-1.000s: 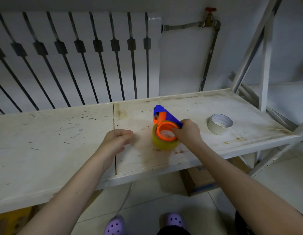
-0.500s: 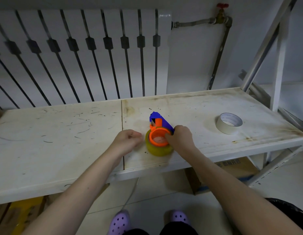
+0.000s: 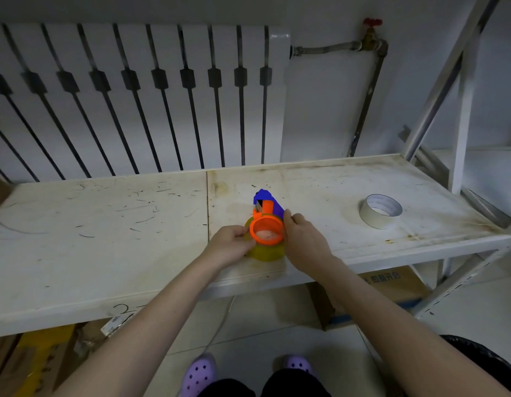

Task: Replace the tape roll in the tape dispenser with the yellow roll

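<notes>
The tape dispenser, blue with an orange hub, lies on the white shelf board near its front edge. A yellow tape roll sits around the orange hub. My left hand grips the roll's left side with curled fingers. On the other side, my right hand holds the dispenser's blue body and the roll's right edge. A second, off-white tape roll lies flat on the board to the right, apart from both hands.
A white radiator with dark bars stands behind the shelf, and a pipe with a red valve runs beside it. Slanted metal rack posts rise at the right. Cardboard boxes sit on the floor under the shelf.
My left hand has slid right from the bare board and closed on the yellow roll. The right hand stays on the dispenser. The camera has tilted slightly.
</notes>
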